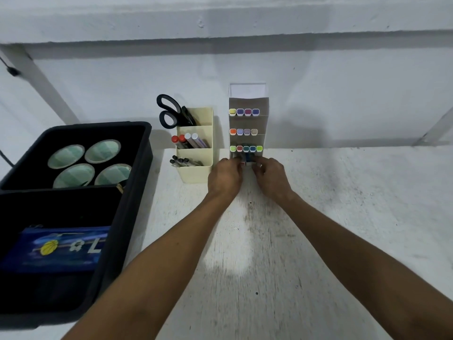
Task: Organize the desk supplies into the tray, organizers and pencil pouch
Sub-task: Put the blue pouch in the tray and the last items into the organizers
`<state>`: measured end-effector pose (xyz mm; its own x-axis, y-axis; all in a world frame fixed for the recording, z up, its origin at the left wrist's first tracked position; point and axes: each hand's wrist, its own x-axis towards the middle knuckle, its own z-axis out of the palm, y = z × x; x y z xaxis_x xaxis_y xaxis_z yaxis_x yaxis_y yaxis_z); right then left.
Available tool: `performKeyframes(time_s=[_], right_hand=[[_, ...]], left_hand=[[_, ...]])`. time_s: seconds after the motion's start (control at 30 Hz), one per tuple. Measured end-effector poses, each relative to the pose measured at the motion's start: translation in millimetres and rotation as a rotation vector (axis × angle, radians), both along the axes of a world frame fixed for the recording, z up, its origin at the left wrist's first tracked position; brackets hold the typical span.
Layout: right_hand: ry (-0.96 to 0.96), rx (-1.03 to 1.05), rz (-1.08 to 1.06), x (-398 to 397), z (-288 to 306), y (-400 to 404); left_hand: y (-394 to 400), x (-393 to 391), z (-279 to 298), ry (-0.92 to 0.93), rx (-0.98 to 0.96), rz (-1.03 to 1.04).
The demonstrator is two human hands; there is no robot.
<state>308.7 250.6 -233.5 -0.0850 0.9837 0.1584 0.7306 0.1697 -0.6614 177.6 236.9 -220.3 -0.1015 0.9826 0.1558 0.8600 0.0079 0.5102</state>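
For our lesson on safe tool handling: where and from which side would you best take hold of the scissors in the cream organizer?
Grip the black loop handles of the scissors; they stick up and lean left out of the back compartment of the cream organizer, while the blades are buried inside. Come from above and the left, hook fingers through the loops, and lift along the scissors' slant.

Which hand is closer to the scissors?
The left hand. It sits below and right of the scissors, beside the cream organizer; the right hand lies farther right.
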Motion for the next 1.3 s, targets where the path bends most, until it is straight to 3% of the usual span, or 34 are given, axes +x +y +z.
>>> performKeyframes(time_s=[0.2, 0.43, 0.77, 0.9, 1.03, 1.13, 1.2, 1.3], right_hand=[[-0.002, -0.004, -0.007, -1.6, 5.3, 3.2], [-0.130, -0.017, -0.016, -6.7, 5.6, 5.6], [-0.191, -0.168, 0.098, -3.2, 18.4, -3.4], [-0.050, 0.014, 0.083, 5.1, 35.6, -27.9], [0.182, 0.284, -0.061, 15.6, 54.6, -40.6], [0.305, 0.297, -0.115, 16.6, 63.2, -34.4], [0.393, 0.199, -0.094, 13.9, 67.0, -27.4], [0.529, -0.126, -0.015, 8.2, 71.5, -16.7]], left_hand=[[6.9, 0.7, -0.3, 0.033, -0.011, 0.030], [7.4, 4.6, 0.6, 0.065, -0.109, 0.021], [-0.5, 2.5, 11.2, 0.049, -0.268, -0.120], [-32.1, -2.2, 38.6, -0.002, -0.140, -0.044], [-53.4, -40.7, 72.2, -0.252, 0.296, 0.147], [-48.9, -68.8, 91.0, -0.378, 0.473, 0.315], [-38.0, -84.4, 97.5, -0.459, 0.420, 0.397], [-12.8, -108.4, 91.4, -0.543, 0.079, 0.436]])
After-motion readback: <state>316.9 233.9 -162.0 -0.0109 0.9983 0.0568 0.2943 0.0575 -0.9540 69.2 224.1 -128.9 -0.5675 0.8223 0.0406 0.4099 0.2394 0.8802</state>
